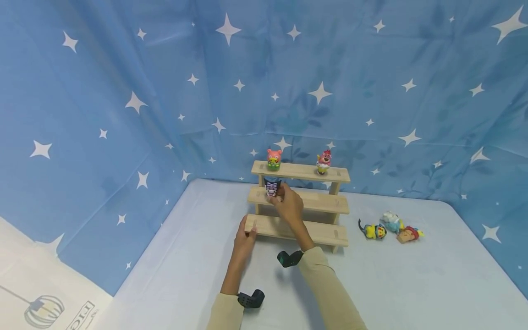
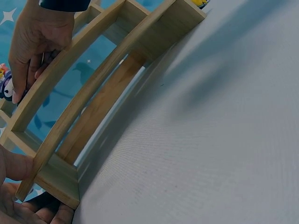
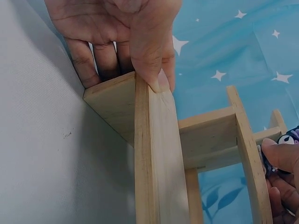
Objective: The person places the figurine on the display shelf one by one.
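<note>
My right hand [image 1: 292, 206] pinches a small black-and-purple figurine [image 1: 271, 188] with pointed black ears, at the left end of the middle tier of a three-tier wooden display stand [image 1: 307, 229]. Whether its base touches the board cannot be made out. My left hand [image 1: 244, 240] grips the left end of the lowest tier; in the right wrist view its thumb [image 3: 148, 56] presses on the board while the fingers go round the end. On the top tier stand a pink-and-green figurine [image 1: 274, 160] at left and a red-hatted pink figurine [image 1: 323, 162] at right.
On the white tabletop [image 1: 165, 275], right of the stand, lie a yellow-and-black figurine [image 1: 374, 231], a white-and-blue one [image 1: 392, 222] and a brown-and-red one [image 1: 408, 234]. A blue star-patterned cloth [image 1: 354, 59] hangs behind and at both sides.
</note>
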A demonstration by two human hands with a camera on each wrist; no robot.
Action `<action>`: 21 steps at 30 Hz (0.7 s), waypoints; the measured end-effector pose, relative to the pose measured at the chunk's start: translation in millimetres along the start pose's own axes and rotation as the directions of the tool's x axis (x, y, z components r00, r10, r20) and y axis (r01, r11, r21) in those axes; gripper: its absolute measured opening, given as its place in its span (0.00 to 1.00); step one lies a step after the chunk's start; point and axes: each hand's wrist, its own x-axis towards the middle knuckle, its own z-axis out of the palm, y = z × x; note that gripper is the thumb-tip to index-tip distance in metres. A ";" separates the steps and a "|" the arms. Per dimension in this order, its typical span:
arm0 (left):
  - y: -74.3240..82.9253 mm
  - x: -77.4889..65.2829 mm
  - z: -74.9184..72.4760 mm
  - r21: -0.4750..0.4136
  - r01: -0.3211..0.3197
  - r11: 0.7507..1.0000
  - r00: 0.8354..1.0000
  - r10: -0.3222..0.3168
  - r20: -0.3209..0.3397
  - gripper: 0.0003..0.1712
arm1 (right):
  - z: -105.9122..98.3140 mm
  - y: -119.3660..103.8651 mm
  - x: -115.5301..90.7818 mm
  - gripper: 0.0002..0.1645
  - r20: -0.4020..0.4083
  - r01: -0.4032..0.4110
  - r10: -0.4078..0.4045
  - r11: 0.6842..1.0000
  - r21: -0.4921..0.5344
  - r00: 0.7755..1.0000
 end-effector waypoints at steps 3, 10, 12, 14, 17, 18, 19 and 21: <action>0.1 -0.4 -0.1 0.009 0.009 1.000 1.000 -0.009 -0.002 0.35 | 0.4 0.6 -0.4 0.26 -0.004 -0.003 0.003 1.000 -0.003 1.000; -1.5 -0.1 1.9 0.019 0.026 0.999 1.000 -0.026 -0.009 0.34 | 0.6 0.6 -1.5 0.26 -0.008 -0.017 0.017 1.000 -0.013 1.000; -1.1 -0.5 1.9 0.017 0.032 0.999 0.999 -0.032 -0.011 0.34 | 0.4 -0.2 -1.5 0.26 -0.006 -0.023 0.023 1.000 -0.016 1.000; -0.9 0.1 2.1 0.013 0.030 0.999 0.999 -0.030 -0.012 0.34 | 0.2 -0.6 -1.0 0.26 -0.006 -0.023 0.023 0.999 -0.024 1.000; -0.7 1.6 2.2 0.009 0.020 1.000 1.000 -0.020 -0.010 0.34 | 0.1 -0.7 0.1 0.27 -0.001 -0.029 0.029 0.999 -0.028 1.000; -0.7 2.1 2.1 0.007 0.017 1.000 1.000 -0.017 -0.009 0.34 | 0.1 -0.4 0.4 0.27 0.001 -0.029 0.029 0.999 -0.028 1.000; -0.9 2.5 2.0 0.008 0.009 1.000 1.000 -0.009 -0.007 0.34 | 0.1 -0.5 0.6 0.28 0.001 -0.031 0.031 0.999 -0.027 1.000; -1.3 3.0 1.1 0.006 0.005 1.000 1.000 -0.005 -0.011 0.34 | 0.3 -0.8 0.7 0.30 0.009 -0.036 0.036 0.999 -0.017 0.999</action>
